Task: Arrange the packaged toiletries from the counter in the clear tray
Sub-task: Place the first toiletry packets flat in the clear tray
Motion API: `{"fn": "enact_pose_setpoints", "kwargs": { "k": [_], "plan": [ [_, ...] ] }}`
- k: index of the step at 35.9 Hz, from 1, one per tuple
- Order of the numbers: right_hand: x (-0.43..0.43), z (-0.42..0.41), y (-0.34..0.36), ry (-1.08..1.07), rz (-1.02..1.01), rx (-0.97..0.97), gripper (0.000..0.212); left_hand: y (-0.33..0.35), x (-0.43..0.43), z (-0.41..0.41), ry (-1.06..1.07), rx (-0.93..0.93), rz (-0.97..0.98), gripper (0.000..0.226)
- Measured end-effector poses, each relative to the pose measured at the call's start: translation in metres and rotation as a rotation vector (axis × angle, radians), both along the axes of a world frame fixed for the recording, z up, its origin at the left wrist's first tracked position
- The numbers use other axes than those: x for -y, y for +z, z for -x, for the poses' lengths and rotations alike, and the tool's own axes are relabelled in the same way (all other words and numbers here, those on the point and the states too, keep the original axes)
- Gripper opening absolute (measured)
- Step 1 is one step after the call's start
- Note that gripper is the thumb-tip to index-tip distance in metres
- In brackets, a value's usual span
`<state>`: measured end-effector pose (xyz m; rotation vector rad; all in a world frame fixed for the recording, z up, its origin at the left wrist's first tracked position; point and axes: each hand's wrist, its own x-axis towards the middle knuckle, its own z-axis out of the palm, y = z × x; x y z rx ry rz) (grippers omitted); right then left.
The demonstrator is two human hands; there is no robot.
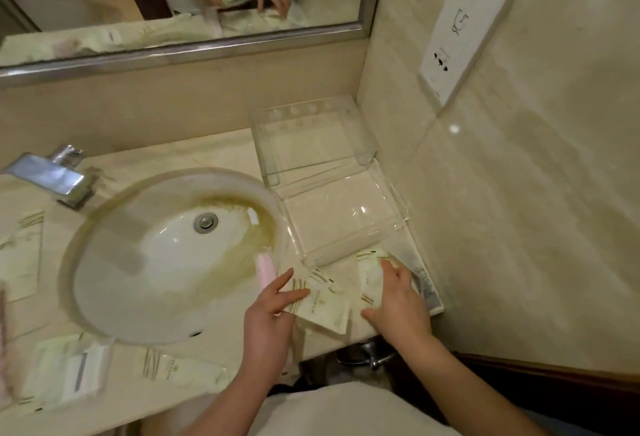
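Beside the sink [166,262], at about five o'clock from its drain, my left hand [268,307] lies flat with spread fingers on a pale green toiletry packet [323,309] on the table [221,155], pressing rather than gripping. My right hand [398,300] rests open-fingered on a second packet [370,276], just at the near edge of the clear tray [343,217], which holds nothing. More packets [180,366] lie at seven o'clock of the sink.
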<state>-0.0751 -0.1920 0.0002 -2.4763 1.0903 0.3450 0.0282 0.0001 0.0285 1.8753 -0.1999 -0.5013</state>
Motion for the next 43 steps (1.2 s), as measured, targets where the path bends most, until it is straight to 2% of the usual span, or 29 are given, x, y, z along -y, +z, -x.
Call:
{"fn": "enact_pose_setpoints", "kwargs": {
  "k": [3, 7, 8, 12, 19, 21, 23, 26, 30, 37, 40, 43],
  "plan": [
    [-0.008, -0.002, 0.002, -0.027, 0.01, 0.048, 0.09, 0.01, -0.002, -0.012, 0.07, -0.148, 0.07, 0.065],
    [-0.011, -0.005, 0.018, -0.073, -0.051, 0.209, 0.032, 0.016, -0.003, -0.028, 0.091, -0.232, 0.131, 0.062],
    [-0.012, -0.006, 0.023, -0.072, -0.072, 0.256, 0.024, 0.017, -0.004, -0.032, 0.088, -0.245, 0.146, 0.061],
    [-0.015, -0.009, 0.043, -0.172, -0.199, 0.501, 0.041, 0.02, -0.005, -0.044, 0.08, -0.278, 0.211, 0.056],
    [-0.023, -0.024, 0.078, -0.296, -0.263, 0.894, 0.048, 0.02, -0.014, -0.064, 0.063, -0.328, 0.319, 0.055],
    [-0.023, -0.028, 0.082, -0.284, -0.269, 0.96, 0.048, 0.019, -0.014, -0.07, 0.077, -0.342, 0.324, 0.046],
    [-0.023, -0.034, 0.088, -0.23, -0.281, 1.007, 0.039, 0.019, -0.011, -0.075, 0.123, -0.329, 0.309, 0.033],
    [-0.018, -0.037, 0.097, -0.195, -0.333, 1.002, 0.019, 0.019, 0.0, -0.08, 0.178, -0.293, 0.245, 0.025],
    [-0.013, -0.043, 0.096, -0.258, -0.289, 0.965, 0.007, 0.023, 0.012, -0.086, 0.233, -0.302, 0.248, 0.021],
    [0.01, -0.056, 0.08, -0.523, -0.208, 0.842, 0.05, 0.02, 0.052, -0.092, 0.197, -0.348, 0.177, 0.022],
    [0.028, -0.064, 0.077, -0.603, -0.268, 0.885, 0.048, 0.013, 0.074, -0.097, 0.129, -0.269, 0.095, 0.021],
    [0.05, -0.074, 0.068, -0.628, -0.268, 0.847, 0.045, 0.004, 0.093, -0.102, 0.027, -0.16, -0.028, 0.02]
  ]
}}
